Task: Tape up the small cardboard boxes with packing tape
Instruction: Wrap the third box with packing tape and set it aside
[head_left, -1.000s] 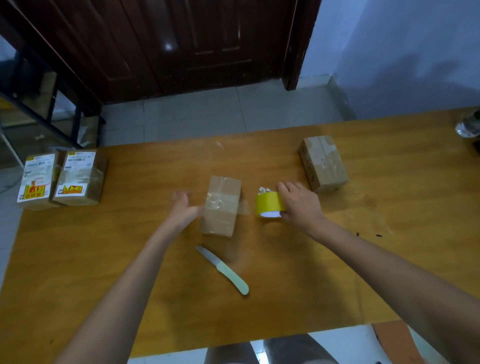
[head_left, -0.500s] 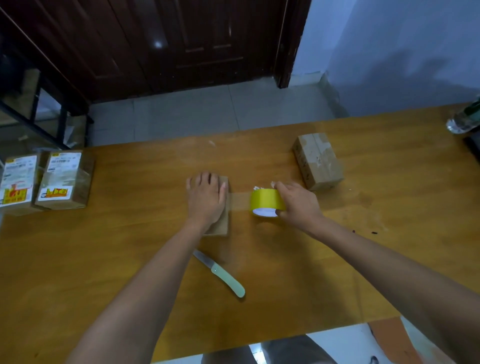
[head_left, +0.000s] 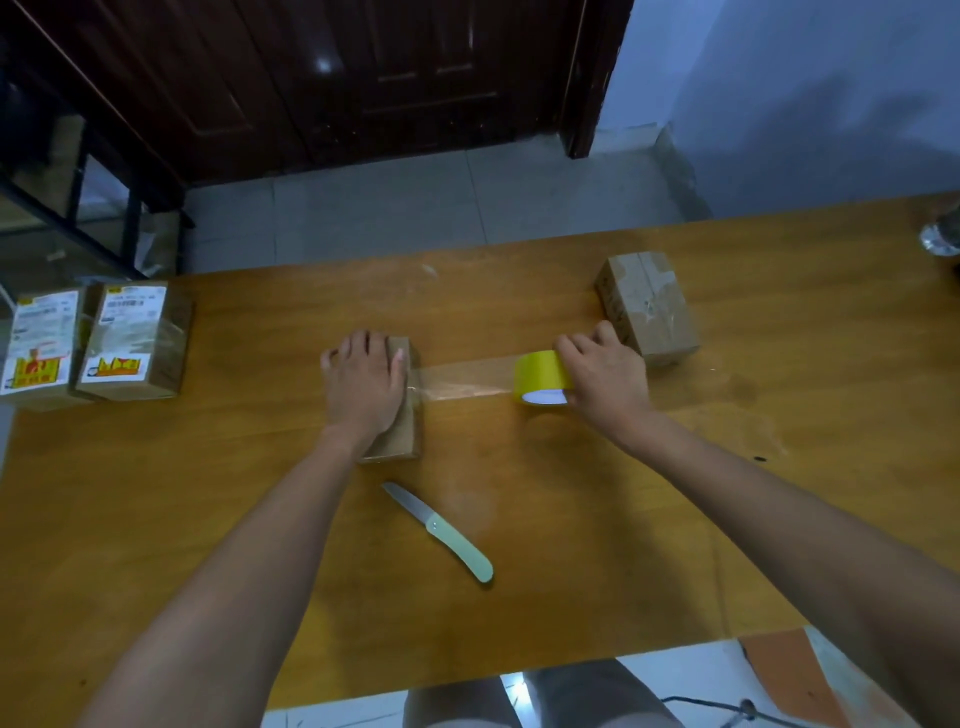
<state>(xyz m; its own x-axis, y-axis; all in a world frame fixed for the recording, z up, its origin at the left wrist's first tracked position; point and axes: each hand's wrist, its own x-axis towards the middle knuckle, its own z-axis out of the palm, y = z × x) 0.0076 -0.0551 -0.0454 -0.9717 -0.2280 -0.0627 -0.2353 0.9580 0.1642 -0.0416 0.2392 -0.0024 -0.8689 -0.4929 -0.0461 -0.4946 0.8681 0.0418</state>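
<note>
Left hand (head_left: 363, 387) flat, fingers spread, pressing box (head_left: 402, 415) onto table (head_left: 571, 545). Right hand (head_left: 605, 376) grip closed around tape roll (head_left: 540, 376); clear strip (head_left: 467, 376) apparently spans to box.

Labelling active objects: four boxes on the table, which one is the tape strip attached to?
The middle box, pinned flat under the left hand. A clear strip runs from it to the yellow roll in the right hand. The other three sit untouched.

Bare table (head_left: 597, 545) near both hands; knife (head_left: 439, 530) lies below the left hand (head_left: 363, 387), box (head_left: 647, 306) touches the right hand (head_left: 605, 376).
</note>
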